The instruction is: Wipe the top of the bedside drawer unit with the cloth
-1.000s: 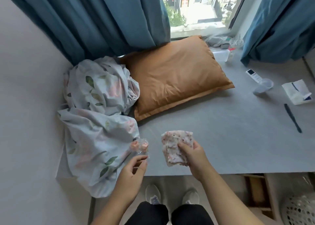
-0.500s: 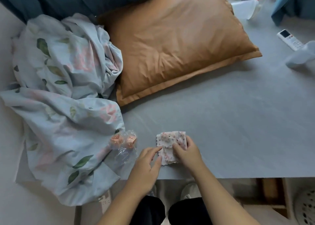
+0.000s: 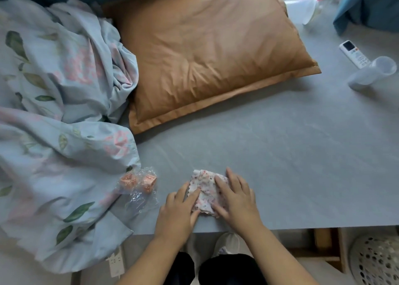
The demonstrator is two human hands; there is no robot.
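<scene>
- My left hand (image 3: 180,209) and right hand (image 3: 234,198) lay flat, pressing the cloth (image 3: 204,193) down.
- The cloth sat at six o'clock on the grey top (image 3: 280,155).
- I think wiping had barely begun; most was left.

Soft daylight from the top — sheen on the pillow (image 3: 207,55), edges bowed and slightly blurred.

I found no readable text; the white remote control (image 3: 354,53) near the grey top's right edge was too blurred.
</scene>
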